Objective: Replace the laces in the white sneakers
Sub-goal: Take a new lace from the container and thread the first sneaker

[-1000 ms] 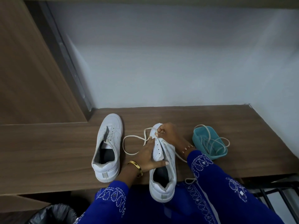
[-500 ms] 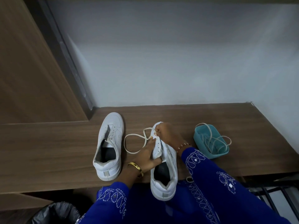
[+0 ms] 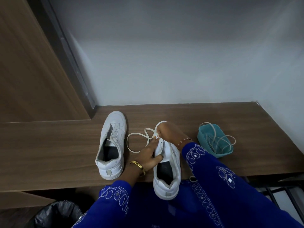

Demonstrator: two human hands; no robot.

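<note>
White sneakers, two on the wooden desk (image 3: 49, 153): bare sneaker (image 3: 111, 147) left, near sneaker (image 3: 167, 170) overhanging the edge. Left hand (image 3: 148, 157) gripping its tongue, right hand (image 3: 167, 134) pinching one lace (image 3: 136, 142). Teal tub (image 3: 213, 142) right, perhaps two laces inside.

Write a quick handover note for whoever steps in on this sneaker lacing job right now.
Left hand: holds the near sneaker at its tongue, thumb tucked into the opening.
Right hand: pinches the lace at the eyelets near the toe.
Near sneaker: on the wooden desk, heel hanging over the front edge; the lace loops loose on the desk to its left.
Other sneaker: stands left of it, eyelets look empty.
Teal tray: to the right, holding more laces.
Done: lacing started on the near sneaker, exact progress hidden.
Left: finish it, then lace the other one.
</note>
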